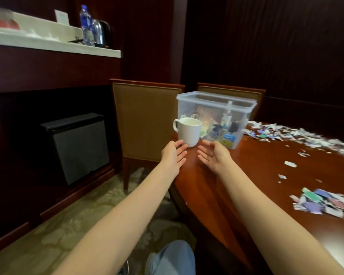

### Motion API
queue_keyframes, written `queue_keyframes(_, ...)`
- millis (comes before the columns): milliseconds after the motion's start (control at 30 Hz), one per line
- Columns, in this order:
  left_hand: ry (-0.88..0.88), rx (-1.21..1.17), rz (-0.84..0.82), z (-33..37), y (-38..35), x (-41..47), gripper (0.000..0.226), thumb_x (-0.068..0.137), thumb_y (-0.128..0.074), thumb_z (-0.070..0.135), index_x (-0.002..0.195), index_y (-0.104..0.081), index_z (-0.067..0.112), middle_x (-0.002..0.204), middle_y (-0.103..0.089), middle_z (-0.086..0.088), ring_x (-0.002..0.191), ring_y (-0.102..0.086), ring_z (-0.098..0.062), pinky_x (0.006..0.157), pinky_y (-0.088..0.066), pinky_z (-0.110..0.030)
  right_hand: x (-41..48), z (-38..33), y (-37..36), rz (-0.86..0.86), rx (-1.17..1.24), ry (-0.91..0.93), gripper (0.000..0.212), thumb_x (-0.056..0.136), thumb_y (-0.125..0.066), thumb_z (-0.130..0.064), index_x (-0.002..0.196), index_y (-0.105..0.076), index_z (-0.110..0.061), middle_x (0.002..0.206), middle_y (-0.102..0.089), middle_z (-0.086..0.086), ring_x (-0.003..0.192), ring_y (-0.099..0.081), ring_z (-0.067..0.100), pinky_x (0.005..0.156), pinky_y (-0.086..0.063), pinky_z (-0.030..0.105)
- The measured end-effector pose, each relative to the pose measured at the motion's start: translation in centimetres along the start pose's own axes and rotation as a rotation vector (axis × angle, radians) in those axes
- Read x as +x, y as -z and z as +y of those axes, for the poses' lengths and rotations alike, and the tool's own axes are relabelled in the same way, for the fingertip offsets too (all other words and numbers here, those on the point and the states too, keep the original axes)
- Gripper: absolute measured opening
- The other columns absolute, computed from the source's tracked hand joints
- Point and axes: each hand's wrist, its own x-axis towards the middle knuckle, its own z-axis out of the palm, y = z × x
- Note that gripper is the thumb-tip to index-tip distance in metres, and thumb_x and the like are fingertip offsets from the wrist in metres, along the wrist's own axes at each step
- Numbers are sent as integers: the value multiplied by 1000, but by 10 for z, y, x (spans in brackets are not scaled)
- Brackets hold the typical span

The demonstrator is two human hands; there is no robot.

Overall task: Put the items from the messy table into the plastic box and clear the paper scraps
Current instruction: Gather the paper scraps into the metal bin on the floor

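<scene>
- Your left hand (173,155) is open, fingers straight and spread, palm turned inward, and holds nothing. Its fingertips reach the base of the white mug (188,132); whether they touch it I cannot tell.
- Your right hand (213,155) is open too, fingers loosely extended and empty, just right of the mug's base.
- The mug leans slightly at the counter's (246,175) near-left edge, handle to the left, right in front of the plastic box (207,104).
- The box stands lidless on the counter, with a small bottle (227,114) and mixed items inside.
- Paper scraps (286,133) lie strewn across the counter right of the box, with a separate heap (322,201) nearer you.
</scene>
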Motion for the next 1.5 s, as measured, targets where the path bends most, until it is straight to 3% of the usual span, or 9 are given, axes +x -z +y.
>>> queue_keyframes(367,96,341,-284,-72,-97,-5,39,102,-26,23,126,-56,11,130,-57,-10,124,-50,-25,105,-37,-34,-14,-53,125,278,-43,129,37,101,-28,-16,129,-52,-6,136,-51,16,127,-48,28,101,-41,34)
queue_keyframes(500,-156,815,-442,-100,-124,-3,42,102,-28,33,139,-43,16,144,-43,-5,133,-40,-22,111,-30,-33,-18,-70,164,426,-219,202,33,101,-35,-17,125,-56,-7,129,-57,12,119,-54,25,98,-45,32)
queue_keyframes(633,-421,1378,-802,-131,-145,0,56,100,-23,46,151,-12,24,159,-8,-5,148,-4,-17,119,-4,-37,-18,-81,204,628,-525,337,30,98,-40,-14,115,-65,-11,117,-63,7,98,-61,23,86,-51,32)
queue_keyframes(800,-562,1856,-880,-150,-174,3,65,98,-15,54,152,3,24,159,5,-11,147,8,-23,118,4,-40,-32,-87,255,750,-897,483,31,97,-39,-15,120,-61,-15,119,-60,4,71,-54,9,60,-41,18)
queue_keyframes(967,-603,1854,-867,-164,-202,19,67,97,-16,56,151,7,24,159,9,-10,147,8,-23,118,4,-40,-28,-88,297,815,-1002,356,38,96,-39,-24,132,-51,-19,134,-54,7,85,-58,16,79,-46,31)
queue_keyframes(1067,-600,1812,-819,-170,-217,33,67,97,-18,56,152,4,24,159,7,-9,147,5,-23,118,0,-40,-24,-80,305,760,-1212,208,44,98,-34,-27,140,-43,-17,146,-42,7,129,-44,25,112,-28,44)
queue_keyframes(1233,-573,1776,-791,-174,-234,50,61,99,-18,51,152,-5,23,160,-1,-7,148,-2,-21,119,-3,-39,-11,-78,289,597,-1330,279,46,101,-27,-24,145,-33,-13,151,-34,6,140,-31,22,117,-18,38)
queue_keyframes(1367,-573,1616,-787,-174,-243,66,56,101,-22,42,151,-13,20,159,-11,-5,147,-9,-18,120,-10,-39,0,-86,280,417,-1126,294,45,102,-28,-23,147,-28,-19,146,-42,3,128,-46,21,101,-33,25)
queue_keyframes(1500,-568,1341,-699,-166,-249,87,49,102,-28,28,150,-22,17,156,-22,-3,145,-19,-18,117,-18,-35,18,-98,286,317,-642,321,40,100,-32,-13,139,-38,-16,121,-60,8,120,-52,21,106,-38,31)
